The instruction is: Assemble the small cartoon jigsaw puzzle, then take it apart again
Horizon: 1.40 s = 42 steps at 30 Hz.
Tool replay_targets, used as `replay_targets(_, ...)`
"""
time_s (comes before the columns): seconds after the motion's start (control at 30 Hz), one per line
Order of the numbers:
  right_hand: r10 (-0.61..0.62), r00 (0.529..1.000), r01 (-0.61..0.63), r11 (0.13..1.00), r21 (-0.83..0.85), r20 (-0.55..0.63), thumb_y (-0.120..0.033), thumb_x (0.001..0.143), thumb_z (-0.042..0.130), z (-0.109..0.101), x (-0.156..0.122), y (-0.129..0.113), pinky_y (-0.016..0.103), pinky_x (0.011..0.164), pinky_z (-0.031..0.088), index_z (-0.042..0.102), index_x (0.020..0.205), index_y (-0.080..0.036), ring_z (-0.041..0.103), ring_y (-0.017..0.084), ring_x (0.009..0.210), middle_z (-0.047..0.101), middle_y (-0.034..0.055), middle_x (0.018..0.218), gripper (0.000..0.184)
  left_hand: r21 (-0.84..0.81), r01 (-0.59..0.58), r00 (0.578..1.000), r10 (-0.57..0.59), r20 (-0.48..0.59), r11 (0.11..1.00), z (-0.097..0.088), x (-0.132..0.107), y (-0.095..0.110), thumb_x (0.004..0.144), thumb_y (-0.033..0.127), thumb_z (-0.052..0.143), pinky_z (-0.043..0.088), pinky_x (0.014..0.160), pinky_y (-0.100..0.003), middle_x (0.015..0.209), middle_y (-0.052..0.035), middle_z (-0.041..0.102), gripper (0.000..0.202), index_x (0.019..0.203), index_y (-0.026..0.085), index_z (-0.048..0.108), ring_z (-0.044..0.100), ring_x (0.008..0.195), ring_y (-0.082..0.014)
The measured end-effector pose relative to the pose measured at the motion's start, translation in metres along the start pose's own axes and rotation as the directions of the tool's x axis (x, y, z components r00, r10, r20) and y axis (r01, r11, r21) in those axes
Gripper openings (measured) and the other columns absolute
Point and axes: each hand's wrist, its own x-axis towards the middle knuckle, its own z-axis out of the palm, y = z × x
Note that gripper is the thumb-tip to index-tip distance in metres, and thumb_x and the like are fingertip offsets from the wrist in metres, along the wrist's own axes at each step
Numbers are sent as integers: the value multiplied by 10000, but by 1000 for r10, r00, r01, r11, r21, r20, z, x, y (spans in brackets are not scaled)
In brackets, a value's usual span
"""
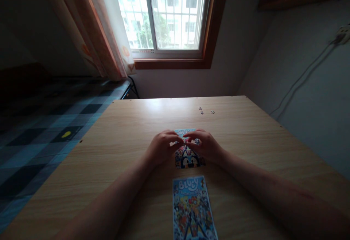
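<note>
Left hand and right hand are working over the puzzle on the desk; cannot tell whether either grip is pinching anything. Uneven pressing risks popping joints.

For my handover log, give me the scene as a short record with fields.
Left hand: fingertips over the puzzle, grip unclear
Right hand: fingertips close to the left's, grip unclear
Puzzle: on the table, partly hidden by the hands
Sheet: nearer than the puzzle, "Bluey" print up, bottom cut off
Loose pieces: three beyond the puzzle, toward the table's far edge
</note>
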Motion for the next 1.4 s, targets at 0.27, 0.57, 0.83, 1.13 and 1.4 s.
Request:
replay_targets(0.27, 0, 1000, 2, 998, 60, -27, -266, 928, 603, -2, 1, -3, 342, 789, 521, 734, 1048, -241, 641, 170, 840, 717, 52, 913, 179, 82, 32, 997, -26, -76, 996, -2, 1, 4, 869, 252, 700, 502, 598, -241, 781, -21, 703, 78, 841, 202, 754, 605, 624, -114)
replay_targets(0.57, 252, 967, -238, 872, 427, 24, -359, 863, 693, 4, -1, -6, 272, 703, 575, 646, 921, -188, 708, 169, 823, 714, 39, 848, 186, 98, -36, 995, 45, -89, 995, -1, 2, 12, 867, 311, 712, 529, 627, -253, 841, -35, 718, 118, 897, 205, 752, 636, 679, -129)
replay_targets(0.83, 269, 963, -244, 896, 372, -16, -377, 883, 662, 5, -2, -3, 308, 768, 590, 701, 972, -184, 703, 169, 854, 730, 61, 929, 216, 111, -51, 991, 63, -117, 993, -1, 3, 11, 909, 284, 657, 543, 667, -267, 824, -41, 729, 133, 888, 200, 759, 658, 702, -137)
replay_targets(1.13, 287, 958, -256, 859, 444, -3, -340, 850, 702, 5, -3, -4, 353, 808, 609, 725, 998, -196, 728, 197, 893, 750, 68, 935, 208, 100, -40, 995, 50, -91, 994, -1, 2, 7, 919, 252, 643, 521, 625, -243, 833, -36, 720, 126, 915, 197, 756, 642, 674, -121)
replay_targets(1.4, 268, 962, -233, 908, 347, -55, -346, 846, 707, 4, -4, 1, 359, 804, 603, 747, 945, -201, 715, 191, 872, 749, 62, 935, 181, 97, -31, 996, 39, -81, 995, 0, 0, 4, 935, 267, 619, 519, 629, -245, 834, -40, 714, 152, 910, 197, 752, 640, 696, -125)
